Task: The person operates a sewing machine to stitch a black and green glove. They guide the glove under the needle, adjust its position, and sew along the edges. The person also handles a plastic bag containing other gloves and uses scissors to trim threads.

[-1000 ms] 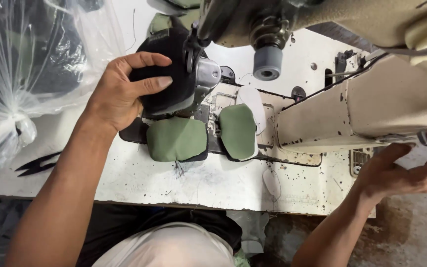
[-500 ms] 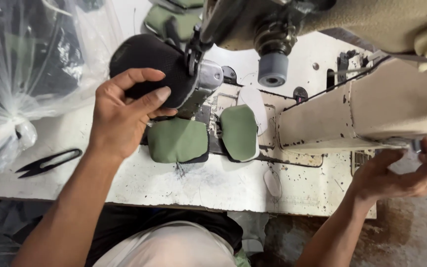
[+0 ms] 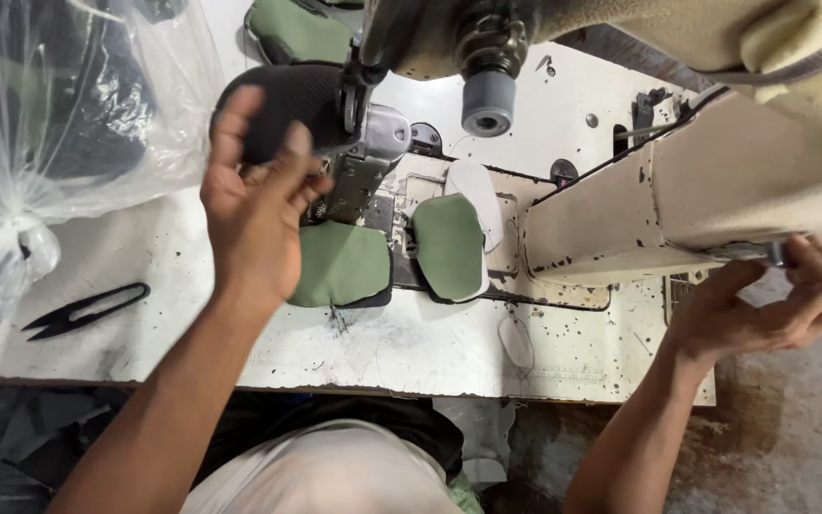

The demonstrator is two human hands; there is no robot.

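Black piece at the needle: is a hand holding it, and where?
Yes. The left hand grips the black piece by its near edge. The right hand is at the sewing machine's end.

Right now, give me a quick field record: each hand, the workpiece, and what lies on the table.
left hand: fingers curled on the black fabric piece at the sewing machine head
right hand: gripping under the right end of the machine arm
green padded pieces: two flat by the machine base, a third at the far edge
thread snips: black, lying left
plastic bag: clear, tied, far left
table: white, speckled
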